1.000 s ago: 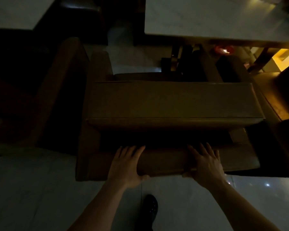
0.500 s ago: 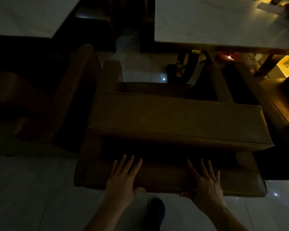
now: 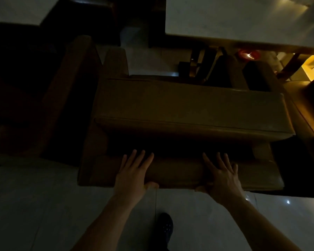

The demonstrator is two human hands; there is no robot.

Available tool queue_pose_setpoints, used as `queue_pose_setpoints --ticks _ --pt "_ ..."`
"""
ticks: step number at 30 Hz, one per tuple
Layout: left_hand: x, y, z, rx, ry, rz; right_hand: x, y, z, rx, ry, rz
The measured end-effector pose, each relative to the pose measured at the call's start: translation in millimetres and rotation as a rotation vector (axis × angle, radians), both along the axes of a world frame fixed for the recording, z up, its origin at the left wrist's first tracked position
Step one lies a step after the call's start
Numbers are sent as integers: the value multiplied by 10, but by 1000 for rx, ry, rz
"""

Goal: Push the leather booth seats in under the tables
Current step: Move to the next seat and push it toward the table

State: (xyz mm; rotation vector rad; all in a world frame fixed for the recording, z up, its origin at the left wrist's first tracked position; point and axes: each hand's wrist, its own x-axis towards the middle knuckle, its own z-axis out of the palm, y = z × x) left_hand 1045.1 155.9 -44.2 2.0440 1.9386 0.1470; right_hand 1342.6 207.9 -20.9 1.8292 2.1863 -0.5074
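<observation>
**A:** so where's the booth seat [image 3: 188,105] sitting? kinda dark in there.

**B:** on the tiled floor [image 3: 34,205], front end pointing at the pale bench [image 3: 234,20] up top right, only its far edge reaching below the bench. Left hand [image 3: 132,176] and right hand [image 3: 223,178] both lie flat on the back's lower ledge, well apart.

**A:** gripping it?

**B:** nope, fingers [image 3: 134,160] straight and spread, thumbs tucked beneath the edge. Dark shoe [image 3: 165,227] below, between the arms.
</observation>
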Motion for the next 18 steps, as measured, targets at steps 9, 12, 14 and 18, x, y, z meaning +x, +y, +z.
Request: queue_pose_setpoints --ticks 9,12,14,18 --pt "-80 775 7 -29 15 11 -96 762 -3 7 2 11" --pt "-123 995 4 -39 22 11 -137 960 -9 34 4 18" --pt "-125 1120 21 -38 15 15 -150 1081 -8 42 3 16" --pt "-101 1203 22 -37 6 35 -157 1183 10 48 -16 24"
